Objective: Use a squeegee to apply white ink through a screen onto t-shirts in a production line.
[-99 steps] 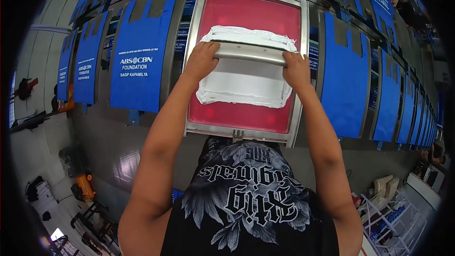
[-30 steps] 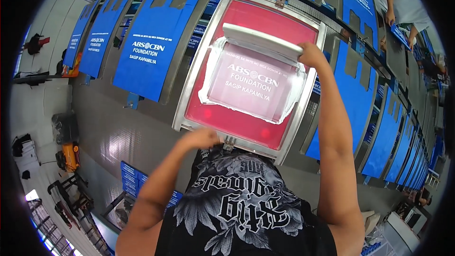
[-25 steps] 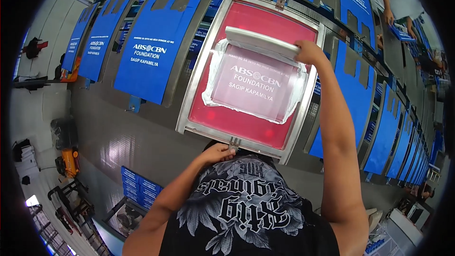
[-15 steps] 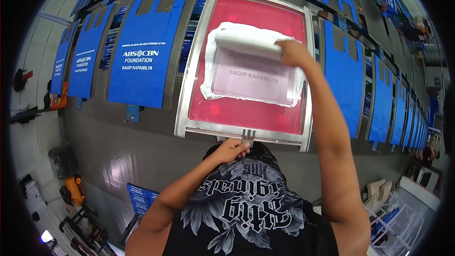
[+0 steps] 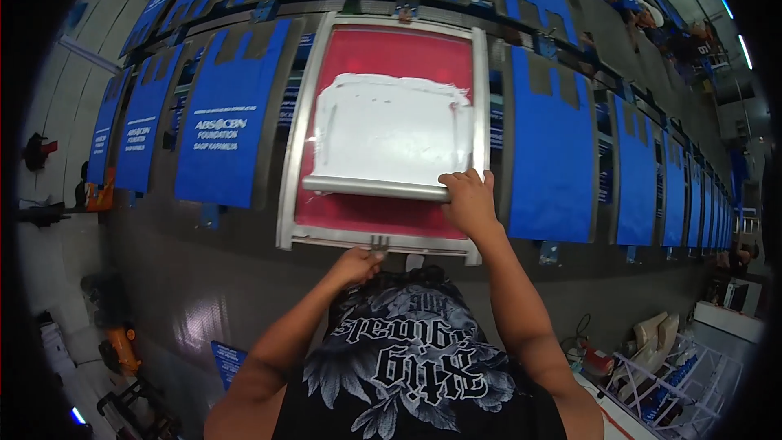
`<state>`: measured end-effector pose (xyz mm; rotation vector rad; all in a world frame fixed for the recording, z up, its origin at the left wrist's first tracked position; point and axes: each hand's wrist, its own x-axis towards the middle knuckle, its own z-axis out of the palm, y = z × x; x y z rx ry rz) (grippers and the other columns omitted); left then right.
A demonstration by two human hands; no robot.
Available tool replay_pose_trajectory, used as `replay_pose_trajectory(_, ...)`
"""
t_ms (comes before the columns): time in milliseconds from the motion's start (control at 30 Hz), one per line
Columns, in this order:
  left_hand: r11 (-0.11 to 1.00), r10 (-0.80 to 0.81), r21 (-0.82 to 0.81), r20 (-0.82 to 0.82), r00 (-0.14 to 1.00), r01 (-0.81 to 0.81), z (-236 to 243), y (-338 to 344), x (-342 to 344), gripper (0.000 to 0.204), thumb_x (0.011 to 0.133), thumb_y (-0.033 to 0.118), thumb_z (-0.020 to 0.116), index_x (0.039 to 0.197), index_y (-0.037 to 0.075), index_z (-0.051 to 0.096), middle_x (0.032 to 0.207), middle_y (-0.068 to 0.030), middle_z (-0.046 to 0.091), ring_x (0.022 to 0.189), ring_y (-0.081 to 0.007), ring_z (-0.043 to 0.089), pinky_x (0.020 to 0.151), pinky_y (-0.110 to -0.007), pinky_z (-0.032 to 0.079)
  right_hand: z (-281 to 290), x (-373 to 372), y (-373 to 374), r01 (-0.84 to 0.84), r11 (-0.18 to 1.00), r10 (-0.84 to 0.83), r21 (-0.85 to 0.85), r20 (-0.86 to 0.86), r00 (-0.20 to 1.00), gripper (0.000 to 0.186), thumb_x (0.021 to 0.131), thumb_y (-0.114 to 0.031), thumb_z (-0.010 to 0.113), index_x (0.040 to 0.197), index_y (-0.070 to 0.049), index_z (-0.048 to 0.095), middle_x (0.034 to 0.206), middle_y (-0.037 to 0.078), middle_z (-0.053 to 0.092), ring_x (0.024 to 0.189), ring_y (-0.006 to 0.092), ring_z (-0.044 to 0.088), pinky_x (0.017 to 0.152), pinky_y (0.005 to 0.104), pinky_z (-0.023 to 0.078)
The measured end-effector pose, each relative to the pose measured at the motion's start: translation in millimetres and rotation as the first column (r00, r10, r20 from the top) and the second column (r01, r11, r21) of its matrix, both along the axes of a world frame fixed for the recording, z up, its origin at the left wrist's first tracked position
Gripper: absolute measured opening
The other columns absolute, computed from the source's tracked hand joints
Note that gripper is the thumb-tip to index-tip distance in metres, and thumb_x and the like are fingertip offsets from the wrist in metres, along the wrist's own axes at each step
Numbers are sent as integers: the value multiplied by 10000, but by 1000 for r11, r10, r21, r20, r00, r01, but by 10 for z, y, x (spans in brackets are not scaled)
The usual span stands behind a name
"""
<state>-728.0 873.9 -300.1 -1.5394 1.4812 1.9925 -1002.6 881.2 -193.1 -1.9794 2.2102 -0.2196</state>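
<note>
A screen-printing frame (image 5: 298,138) with metal rails and red mesh (image 5: 391,53) lies in front of me. White ink (image 5: 389,130) coats a broad rectangle in the middle of the mesh. Across the near edge of that ink lies a long squeegee (image 5: 371,188). My right hand (image 5: 468,200) is closed around the squeegee's right end, fingers over its top. At the frame's near rail, my left hand (image 5: 357,267) pinches a small metal bracket (image 5: 379,246). Whatever lies beneath the ink is hidden.
Blue bag-shaped pieces with cut-out handles, such as one on the left (image 5: 224,114) and one on the right (image 5: 551,147), lie on boards along the long table (image 5: 187,253). Small blue clamps (image 5: 209,216) stick out at the board ends. Other people work at the far right.
My right hand has drawn the squeegee from the far part of the mesh toward me. White ink now covers the window where lettering showed. My left hand stays at the bracket.
</note>
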Motion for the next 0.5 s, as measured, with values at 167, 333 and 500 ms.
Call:
replay_pose_trajectory(167, 966, -179, -163, 135, 975, 200, 138, -95, 30, 470, 875, 432, 579, 722, -5, 663, 636, -120, 631, 538, -192, 598, 541, -318, 483, -427, -568, 4, 203, 976, -208, 75, 587, 782, 402, 635, -287, 785, 978, -105, 682, 889, 69, 667, 912, 214, 603, 885, 445, 385)
replay_pose_trajectory(333, 545, 304, -824, 21, 952, -156, 588, -941, 146, 348, 891, 344, 559, 954, 17, 664, 789, -223, 631, 730, -351, 617, 688, -424, 469, -871, -795, -154, 295, 948, -249, 121, 858, 448, 366, 679, -243, 791, 961, -37, 680, 754, 29, 660, 694, 93, 602, 598, 243, 455)
replay_pose_trajectory(500, 493, 440, -835, -4, 898, -246, 49, -1680, 808, 474, 946, 355, 511, 1235, -20, 535, 1062, -194, 625, 937, -279, 597, 809, -346, 449, -842, -556, -365, 339, 913, -314, 225, 920, 236, 348, 688, -215, 788, 923, 12, 671, 778, 69, 661, 716, 119, 608, 629, 251, 461)
